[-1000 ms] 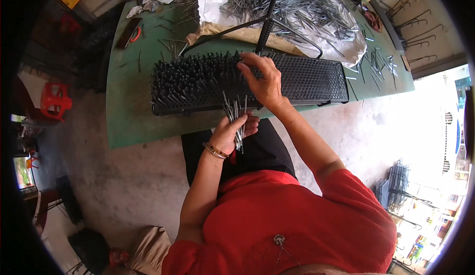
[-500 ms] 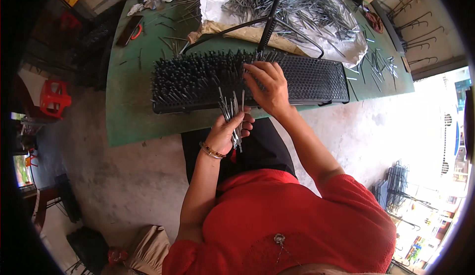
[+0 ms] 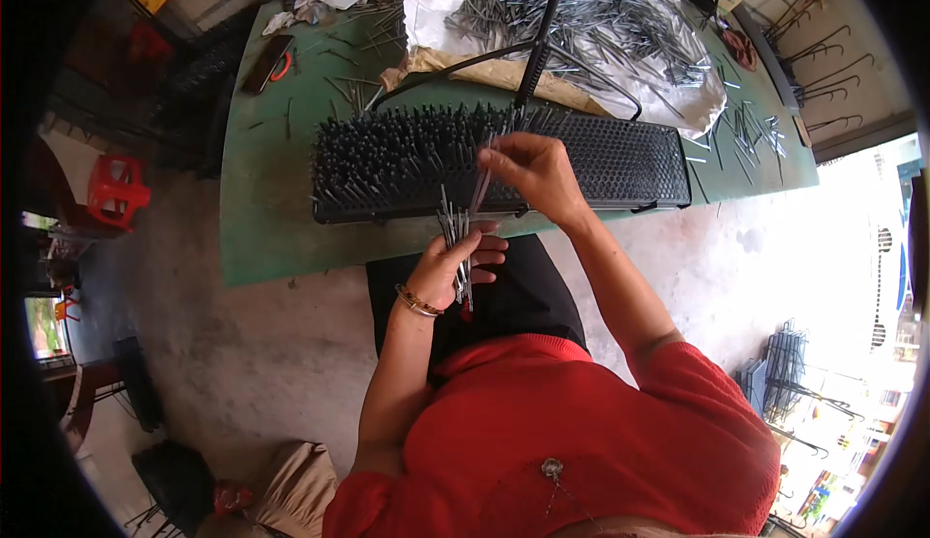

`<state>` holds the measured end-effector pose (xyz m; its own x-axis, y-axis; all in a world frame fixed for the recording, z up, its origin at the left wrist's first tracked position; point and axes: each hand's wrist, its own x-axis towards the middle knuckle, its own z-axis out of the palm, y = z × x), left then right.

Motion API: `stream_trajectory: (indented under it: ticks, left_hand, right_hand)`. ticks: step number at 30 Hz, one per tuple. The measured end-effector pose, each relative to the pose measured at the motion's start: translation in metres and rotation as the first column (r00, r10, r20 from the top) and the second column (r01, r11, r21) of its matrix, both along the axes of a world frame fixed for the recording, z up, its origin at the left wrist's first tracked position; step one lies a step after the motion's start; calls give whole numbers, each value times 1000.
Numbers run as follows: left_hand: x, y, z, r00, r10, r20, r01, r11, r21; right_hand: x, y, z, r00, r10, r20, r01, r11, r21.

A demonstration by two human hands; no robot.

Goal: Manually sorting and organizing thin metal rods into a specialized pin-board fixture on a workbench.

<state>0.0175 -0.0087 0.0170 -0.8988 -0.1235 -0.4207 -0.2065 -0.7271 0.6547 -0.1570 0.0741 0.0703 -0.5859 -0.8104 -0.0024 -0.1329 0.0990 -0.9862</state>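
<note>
A bundle of thin metal rods [image 3: 454, 233] is gripped in my left hand [image 3: 441, 267], just off the near edge of the table. My right hand [image 3: 535, 172] pinches one single metal rod [image 3: 481, 182], slightly blurred, its lower end close to the bundle. Both hands are at the near side of a long black perforated rack [image 3: 620, 162]. Many dark-tipped rods [image 3: 387, 155] stand packed upright in the rack's left and middle holes. On its right part the holes show without rods.
Behind the rack, a white sack [image 3: 426, 5] bears a large heap of loose metal rods [image 3: 591, 25]. A black metal frame [image 3: 536, 54] rises between them. More rods [image 3: 746, 136] lie scattered on the green table [image 3: 262, 238]. A red stool [image 3: 118, 191] stands at left.
My right hand has drawn back from the rods in the rack and now holds a rod near the bundle. The whole view has shifted slightly.
</note>
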Motion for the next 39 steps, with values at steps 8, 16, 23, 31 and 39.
stream_trajectory:
  ticks: [8,16,23,31,39]
  left_hand:
    - [1,-1,-17,998,-39,-45,42,997,65]
    - [21,-10,3,1000,11,4,-11,1000,-22]
    - [39,-12,9,998,29,-54,-29,999,-12]
    - [32,1,25,979,-107,-176,93,992,-84]
    - [31,13,31,974,-130,-187,118,990,-74]
  right_hand:
    - [-2,-36,-6,899,-194,-393,127,973,-191]
    - [-5,-39,-13,854,-157,-497,59,977,-207]
    - [1,-40,-18,486,-117,-866,-53,985,-162]
    - [8,-37,-21,415,-95,-905,-33,992,-119]
    - [7,-24,-15,512,-320,-797,119,946,-303]
